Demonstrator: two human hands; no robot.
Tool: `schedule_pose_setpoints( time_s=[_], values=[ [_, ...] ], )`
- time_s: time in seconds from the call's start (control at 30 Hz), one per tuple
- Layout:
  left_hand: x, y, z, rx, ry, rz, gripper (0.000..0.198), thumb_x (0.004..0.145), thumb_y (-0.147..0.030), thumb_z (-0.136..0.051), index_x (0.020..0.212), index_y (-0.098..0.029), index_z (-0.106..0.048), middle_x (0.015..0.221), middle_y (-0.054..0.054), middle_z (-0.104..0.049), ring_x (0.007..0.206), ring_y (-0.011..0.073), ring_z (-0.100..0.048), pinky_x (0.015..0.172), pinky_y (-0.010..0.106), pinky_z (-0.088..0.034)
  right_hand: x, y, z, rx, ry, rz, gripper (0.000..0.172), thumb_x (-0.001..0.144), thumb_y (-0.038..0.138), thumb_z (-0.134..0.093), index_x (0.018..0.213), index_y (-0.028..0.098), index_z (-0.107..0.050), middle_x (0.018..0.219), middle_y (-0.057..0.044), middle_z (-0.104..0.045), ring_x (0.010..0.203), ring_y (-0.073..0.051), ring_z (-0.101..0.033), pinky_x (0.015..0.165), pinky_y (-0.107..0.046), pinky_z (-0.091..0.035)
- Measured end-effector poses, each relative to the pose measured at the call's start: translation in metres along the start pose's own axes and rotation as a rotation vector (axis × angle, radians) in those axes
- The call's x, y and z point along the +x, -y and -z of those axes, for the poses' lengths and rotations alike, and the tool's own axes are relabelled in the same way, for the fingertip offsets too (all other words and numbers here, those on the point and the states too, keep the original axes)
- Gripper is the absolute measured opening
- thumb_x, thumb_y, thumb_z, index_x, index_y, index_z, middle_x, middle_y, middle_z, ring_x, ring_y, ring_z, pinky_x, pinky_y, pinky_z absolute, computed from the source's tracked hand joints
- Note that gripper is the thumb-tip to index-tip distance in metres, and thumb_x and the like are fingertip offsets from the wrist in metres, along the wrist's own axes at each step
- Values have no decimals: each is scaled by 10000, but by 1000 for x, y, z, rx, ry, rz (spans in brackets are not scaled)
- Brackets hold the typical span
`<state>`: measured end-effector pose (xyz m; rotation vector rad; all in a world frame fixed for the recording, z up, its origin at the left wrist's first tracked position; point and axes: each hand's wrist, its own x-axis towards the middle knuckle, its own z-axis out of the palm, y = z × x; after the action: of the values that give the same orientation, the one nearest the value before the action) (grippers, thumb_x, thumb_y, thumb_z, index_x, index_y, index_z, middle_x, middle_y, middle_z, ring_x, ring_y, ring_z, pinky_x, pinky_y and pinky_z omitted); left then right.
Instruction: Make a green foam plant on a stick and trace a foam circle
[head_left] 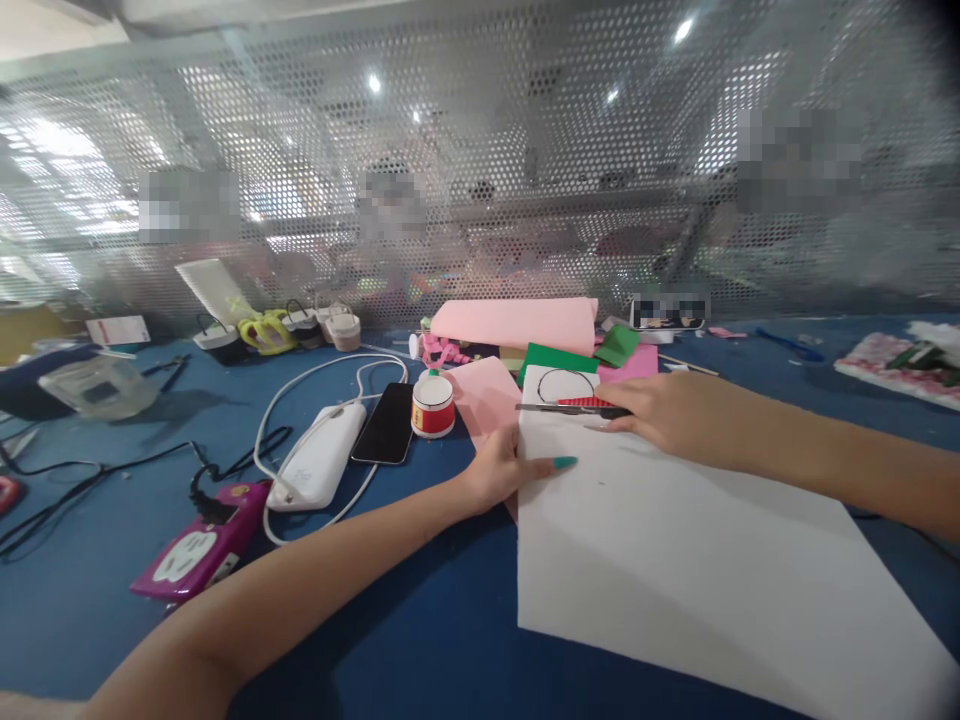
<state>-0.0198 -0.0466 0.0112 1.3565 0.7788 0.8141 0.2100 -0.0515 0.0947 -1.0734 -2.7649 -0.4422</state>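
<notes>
My left hand [501, 472] pinches the left edge of a large white sheet [660, 560], its thumb with a teal nail on top and the other fingers largely hidden. Gripped in my right hand [651, 412] is a thin tool with a long dark blade-like strip [544, 408] pointing left and a red ribbed part [581, 402]; its exact kind I cannot make out. The strip lies across the sheet's upper part, just below a drawn black circle [564, 372]. A pink sheet [484, 392] sits left of the white one.
Left of my hands are a red-and-white round container [433, 405], a black phone [384, 424], a white power bank [319, 455] with a looped cable, and a purple device [202, 540]. Behind the sheet lie a pink roll [517, 323] and green sheets [555, 358]. A perforated metal screen [480, 150] rises beyond.
</notes>
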Motion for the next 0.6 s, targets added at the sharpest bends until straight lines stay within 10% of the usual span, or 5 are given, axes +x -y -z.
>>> schedule_pose_setpoints(
  time_s=[0.6],
  values=[
    [1, -2, 0, 8, 18, -5, 511, 632, -332, -803, 1074, -137, -636, 1103, 118, -699, 945, 252, -680, 778, 336, -563, -10, -10, -5, 18, -70, -77, 315, 948, 430, -437, 1032, 205, -640, 835, -52, -719, 642, -180, -638, 547, -260, -388]
  ],
)
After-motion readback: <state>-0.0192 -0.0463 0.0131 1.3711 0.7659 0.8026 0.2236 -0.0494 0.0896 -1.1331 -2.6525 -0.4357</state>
